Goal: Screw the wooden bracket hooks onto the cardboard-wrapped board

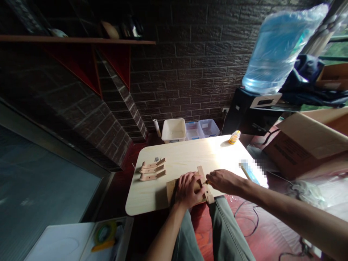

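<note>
My left hand (187, 190) lies over a wooden block (171, 188) at the table's near edge, fingers wrapped over its top and reaching the wooden strip. That strip (207, 194), pale with holes and a raised end, stands against the block's right side. My right hand (217, 180) is closed round a small tool, apparently a screwdriver (208, 181), its tip towards the strip's middle; my fingers hide most of it. Left of the block, several similar wooden pieces (153, 176) with holes lie in a row. A few small screws or nails (156, 159) lie behind them.
On the pale table (179, 154) stand a small yellow-based bottle (234, 137) at the far right corner and a wooden-handled tool (246, 171) at the right edge. Plastic bins (174, 130) stand by the wall. A cardboard box (304, 145) and water dispenser (250, 112) are rightward.
</note>
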Tool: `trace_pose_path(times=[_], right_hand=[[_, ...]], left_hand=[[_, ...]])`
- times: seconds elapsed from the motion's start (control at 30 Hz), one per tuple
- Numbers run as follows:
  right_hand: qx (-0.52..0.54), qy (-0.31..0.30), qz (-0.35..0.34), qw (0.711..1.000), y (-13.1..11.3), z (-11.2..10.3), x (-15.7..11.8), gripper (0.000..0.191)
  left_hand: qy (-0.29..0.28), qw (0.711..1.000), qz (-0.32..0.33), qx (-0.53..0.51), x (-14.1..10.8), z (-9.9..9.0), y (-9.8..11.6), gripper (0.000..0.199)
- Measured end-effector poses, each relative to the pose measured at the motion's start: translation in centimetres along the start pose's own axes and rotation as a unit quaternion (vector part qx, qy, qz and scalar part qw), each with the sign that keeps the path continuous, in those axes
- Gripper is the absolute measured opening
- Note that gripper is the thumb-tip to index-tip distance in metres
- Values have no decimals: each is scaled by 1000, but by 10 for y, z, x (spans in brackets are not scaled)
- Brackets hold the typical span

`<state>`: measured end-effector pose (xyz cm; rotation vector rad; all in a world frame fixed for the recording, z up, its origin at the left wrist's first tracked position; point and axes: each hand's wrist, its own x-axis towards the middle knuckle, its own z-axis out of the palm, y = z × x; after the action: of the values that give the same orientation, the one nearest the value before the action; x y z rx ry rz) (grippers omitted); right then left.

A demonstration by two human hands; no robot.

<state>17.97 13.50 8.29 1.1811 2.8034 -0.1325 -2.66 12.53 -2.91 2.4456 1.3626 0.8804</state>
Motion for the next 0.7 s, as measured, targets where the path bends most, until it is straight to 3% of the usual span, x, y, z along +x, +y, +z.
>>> trace_pose_path(times=[0.47,0.7], right_hand=[[5,35,-20,999,-5,13,-9,24],[1,21,-45,999,1,3,3,20]], left_hand=[[21,1000,-3,15,-1,1,2,40],[6,1000,9,22,0,-2,3,39]])
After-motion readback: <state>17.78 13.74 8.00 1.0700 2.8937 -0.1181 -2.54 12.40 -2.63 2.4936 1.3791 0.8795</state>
